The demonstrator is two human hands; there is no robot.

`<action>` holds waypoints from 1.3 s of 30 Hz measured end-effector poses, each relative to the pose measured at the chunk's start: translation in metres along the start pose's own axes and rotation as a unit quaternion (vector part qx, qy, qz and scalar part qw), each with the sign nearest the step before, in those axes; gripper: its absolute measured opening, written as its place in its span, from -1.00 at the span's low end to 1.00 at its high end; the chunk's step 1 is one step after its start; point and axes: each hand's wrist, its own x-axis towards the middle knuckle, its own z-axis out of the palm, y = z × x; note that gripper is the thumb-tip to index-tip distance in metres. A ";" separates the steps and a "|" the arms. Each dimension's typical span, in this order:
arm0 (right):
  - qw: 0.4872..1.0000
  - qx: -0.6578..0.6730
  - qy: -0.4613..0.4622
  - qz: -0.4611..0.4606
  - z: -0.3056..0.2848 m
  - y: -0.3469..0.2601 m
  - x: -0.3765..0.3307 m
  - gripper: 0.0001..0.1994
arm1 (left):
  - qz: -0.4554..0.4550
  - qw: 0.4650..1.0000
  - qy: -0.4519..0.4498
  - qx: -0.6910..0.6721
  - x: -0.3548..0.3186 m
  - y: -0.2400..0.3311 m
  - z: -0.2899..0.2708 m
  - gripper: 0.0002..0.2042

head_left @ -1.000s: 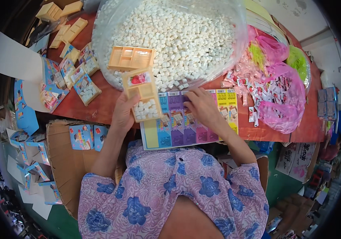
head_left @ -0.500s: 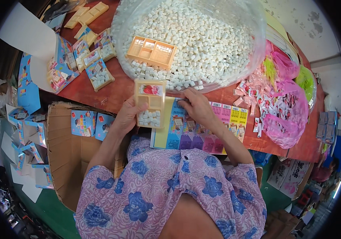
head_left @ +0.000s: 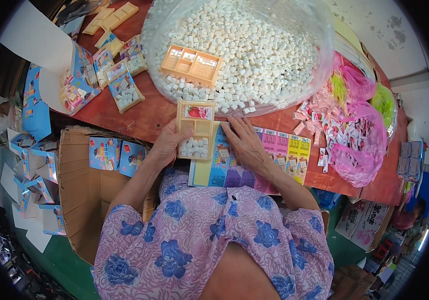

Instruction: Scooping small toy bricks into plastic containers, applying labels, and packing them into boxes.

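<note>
My left hand (head_left: 167, 144) holds a tan plastic tray (head_left: 195, 130) by its left edge; the tray has a red picture card in its top compartment and small white cubes in its lower one. My right hand (head_left: 244, 142) lies flat on a stack of colourful printed cards (head_left: 279, 150) just right of the tray, fingers spread. Beyond both hands a big clear bag of white cubes (head_left: 254, 55) sits open on the red table (head_left: 144, 112), with an empty tan tray (head_left: 191, 65) resting on the cubes.
Filled trays and blue printed boxes (head_left: 119, 85) lie at the table's left. A cardboard carton (head_left: 87, 195) with blue boxes stands by my left side. Pink bags of small sachets (head_left: 349, 135) sit at the right. Flat box blanks (head_left: 29, 165) litter the green floor.
The view has shifted, so the table sits lower in frame. My left hand has kept hold of the tray; my right hand has moved from the cards' top edge to lie flat beside the tray.
</note>
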 end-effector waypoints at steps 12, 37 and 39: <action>0.997 0.018 0.065 0.022 0.004 0.007 0.011 -0.85 | 0.031 0.992 0.012 -0.124 0.017 0.007 0.026 -0.69; 0.796 0.530 0.258 0.135 -0.135 -0.017 -0.008 -0.85 | 0.041 0.994 0.029 -0.096 0.053 -0.014 0.036 -0.70; 0.682 0.646 0.257 0.229 -0.122 -0.020 0.013 -0.86 | 0.063 0.992 -0.050 -0.101 0.050 0.000 0.047 -0.69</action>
